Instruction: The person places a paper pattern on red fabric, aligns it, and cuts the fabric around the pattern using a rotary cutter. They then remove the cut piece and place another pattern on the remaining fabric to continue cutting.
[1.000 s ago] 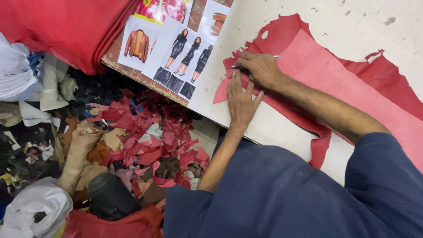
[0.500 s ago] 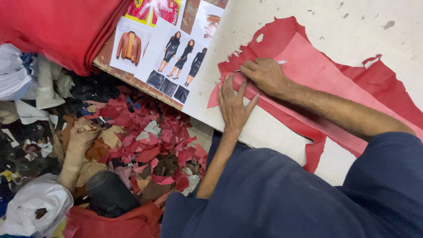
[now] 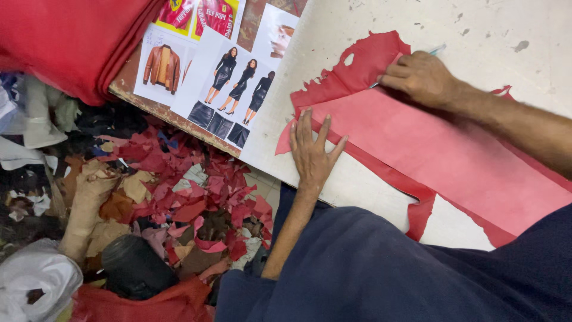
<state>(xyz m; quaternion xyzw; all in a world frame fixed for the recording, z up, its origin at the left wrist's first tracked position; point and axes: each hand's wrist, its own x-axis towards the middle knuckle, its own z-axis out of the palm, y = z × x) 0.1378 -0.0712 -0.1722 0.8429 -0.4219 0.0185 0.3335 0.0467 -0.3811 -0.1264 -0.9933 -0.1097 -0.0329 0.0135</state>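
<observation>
A piece of red leather lies on the white worktable, with a lighter pink pattern piece laid flat on top of it. My left hand presses flat, fingers spread, on the near end of the pink pattern and the table. My right hand is closed around a thin pen-like tool, its tip at the pattern's far edge on the red leather.
Printed pictures of jackets and dresses lie at the table's left edge. A red fabric roll sits at the top left. Below the table lies a heap of red and tan leather scraps, a black object and white bags.
My right hand has moved with the tool along the pattern's far edge, away from the left hand. My left hand stays pressed on the pattern's near end.
</observation>
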